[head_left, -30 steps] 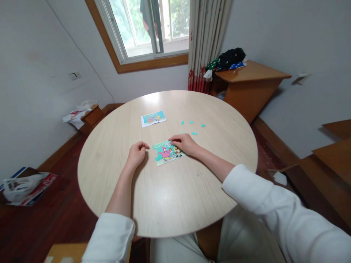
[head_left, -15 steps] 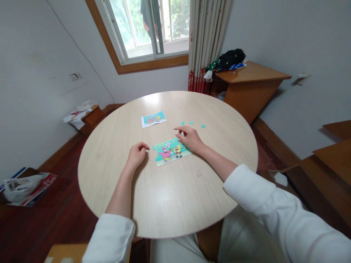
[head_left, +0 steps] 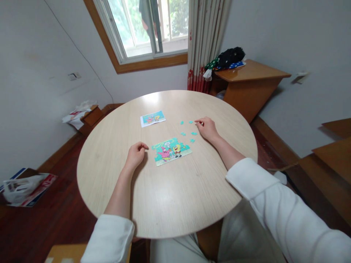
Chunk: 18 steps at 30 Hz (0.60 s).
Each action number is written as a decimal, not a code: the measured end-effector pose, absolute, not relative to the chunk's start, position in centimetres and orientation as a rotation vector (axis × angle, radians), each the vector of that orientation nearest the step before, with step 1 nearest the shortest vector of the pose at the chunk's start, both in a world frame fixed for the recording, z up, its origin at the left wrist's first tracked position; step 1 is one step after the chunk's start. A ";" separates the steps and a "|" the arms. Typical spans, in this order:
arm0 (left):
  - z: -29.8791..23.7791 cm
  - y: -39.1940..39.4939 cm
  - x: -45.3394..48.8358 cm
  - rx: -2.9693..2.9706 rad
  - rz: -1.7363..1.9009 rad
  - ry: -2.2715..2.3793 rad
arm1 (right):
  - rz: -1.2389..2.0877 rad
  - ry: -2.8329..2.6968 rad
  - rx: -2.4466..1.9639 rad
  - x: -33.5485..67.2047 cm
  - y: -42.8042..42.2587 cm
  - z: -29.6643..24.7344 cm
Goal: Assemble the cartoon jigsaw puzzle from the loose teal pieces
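Observation:
A partly assembled cartoon jigsaw puzzle [head_left: 171,150] lies flat near the middle of the round wooden table [head_left: 170,197]. My left hand [head_left: 135,154] rests on the table just left of the puzzle, fingers curled in with nothing visible in them. My right hand [head_left: 207,128] is out to the upper right of the puzzle, thumb and forefinger pinched on a small teal puzzle piece [head_left: 201,124] at the table surface. Several loose teal pieces [head_left: 193,133] lie between that hand and the puzzle. A small reference picture [head_left: 153,118] lies farther back.
A wooden side cabinet [head_left: 251,86] with dark clothing on top stands at the back right beside a curtain [head_left: 207,40]. A window [head_left: 149,25] is behind the table. Bags and papers [head_left: 20,186] lie on the floor to the left.
My right hand left the puzzle's top edge and moved back and right to the loose pieces, pinching the far one. The left hand has stayed put.

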<state>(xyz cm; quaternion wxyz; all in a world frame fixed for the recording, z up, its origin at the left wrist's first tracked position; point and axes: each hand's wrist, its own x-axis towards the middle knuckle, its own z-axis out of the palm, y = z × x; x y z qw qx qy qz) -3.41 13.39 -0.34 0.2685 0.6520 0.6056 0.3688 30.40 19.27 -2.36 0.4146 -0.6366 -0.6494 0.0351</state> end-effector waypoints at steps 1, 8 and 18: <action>-0.3 13.4 -3.4 1.758 0.992 1.633 | 0.066 -1.648 -1.613 30.3 19.3 -2.5; -0.3 13.2 -3.4 1.762 0.984 1.648 | -0.064 -1.786 -1.747 29.3 19.4 -2.1; 0.2 13.0 -3.1 1.763 0.978 1.650 | -0.025 -1.857 -1.737 29.6 19.5 -1.9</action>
